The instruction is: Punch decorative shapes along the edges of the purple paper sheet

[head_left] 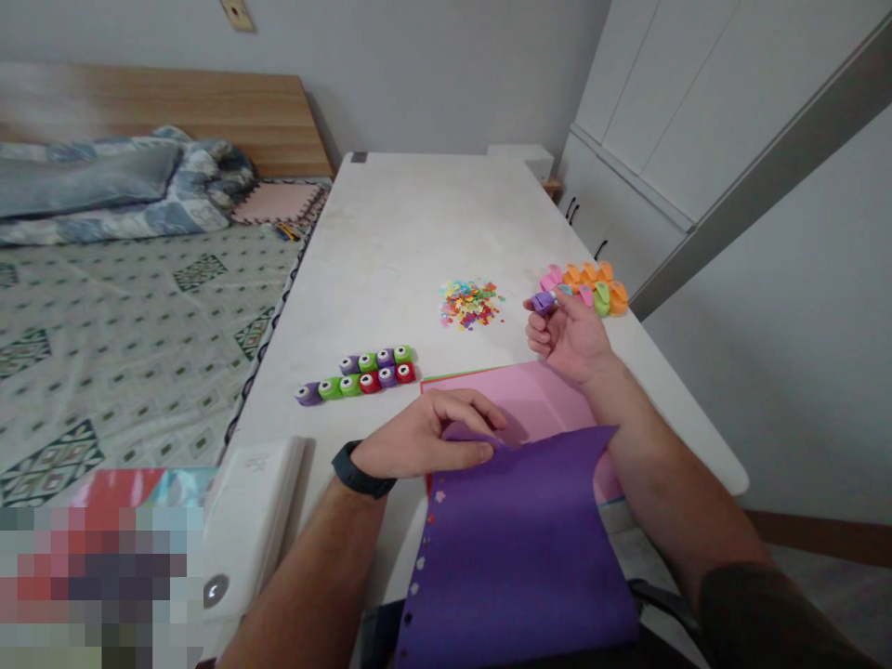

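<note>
A purple sheet of paper (522, 548) hangs over the near edge of the table, with a row of small punched holes down its left side. My left hand (446, 432) pinches its top edge between thumb and fingers. Farther right, my right hand (575, 339) is raised with its fingers curled round a small purple craft punch (544, 302). Beneath the purple sheet lies a pink sheet of paper (522, 395), with red and green edges showing under it. Beyond my hands is a pile of colourful paper cut-outs (472, 304).
Two rows of purple, green and red craft punches (369, 372) stand to the left. Several orange, pink and green punches (592, 283) sit near the right edge. A long white device (255, 520) lies at the near left of the white table (418, 214). A bed (139, 279) adjoins it.
</note>
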The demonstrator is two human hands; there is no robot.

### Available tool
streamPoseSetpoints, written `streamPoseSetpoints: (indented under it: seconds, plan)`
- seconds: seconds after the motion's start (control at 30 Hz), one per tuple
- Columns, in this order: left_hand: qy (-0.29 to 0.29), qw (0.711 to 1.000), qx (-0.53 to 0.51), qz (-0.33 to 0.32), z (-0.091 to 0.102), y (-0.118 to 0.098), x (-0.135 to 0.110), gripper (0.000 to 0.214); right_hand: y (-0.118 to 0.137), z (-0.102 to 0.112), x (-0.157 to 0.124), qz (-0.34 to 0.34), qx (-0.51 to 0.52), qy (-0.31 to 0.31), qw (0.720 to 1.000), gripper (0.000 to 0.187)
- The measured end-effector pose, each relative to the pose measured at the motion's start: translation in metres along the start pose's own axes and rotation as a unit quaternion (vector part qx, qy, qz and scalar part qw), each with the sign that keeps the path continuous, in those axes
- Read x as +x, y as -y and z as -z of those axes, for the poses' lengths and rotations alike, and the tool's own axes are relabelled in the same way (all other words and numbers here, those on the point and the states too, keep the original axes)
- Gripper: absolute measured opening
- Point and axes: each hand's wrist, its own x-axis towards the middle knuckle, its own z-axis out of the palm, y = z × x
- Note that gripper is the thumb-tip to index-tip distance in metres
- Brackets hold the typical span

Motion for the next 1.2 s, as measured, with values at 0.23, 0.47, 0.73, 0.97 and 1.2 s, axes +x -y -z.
streamPoseSetpoints:
  seconds: [0.23,0.47,0.73,0.97,1.2]
  plan:
    - [-0.049,0.999,-0.01,-0.002,0.0,0.006,0.001,0.012,-0.002,0.002,0.002,-0.03,0.057,0.022,0.998,0.034]
    - [-0.101,0.994,0.005,0.03,0.0,0.011,0.003,0.015,0.0,0.005,0.003,-0.053,0.101,0.046,0.992,0.031]
    - [-0.122,0.99,0.007,0.072,-0.001,0.016,0.002,0.025,0.001,0.003,0.001,-0.055,0.101,0.047,0.992,0.034]
    - [-0.135,0.983,0.016,0.121,-0.003,0.022,0.003,0.029,-0.012,0.007,0.009,-0.057,0.062,0.031,0.996,0.03]
    - [-0.13,0.981,0.03,0.141,-0.003,0.026,0.003,0.033,-0.03,0.004,0.02,-0.028,-0.053,-0.021,0.998,0.033]
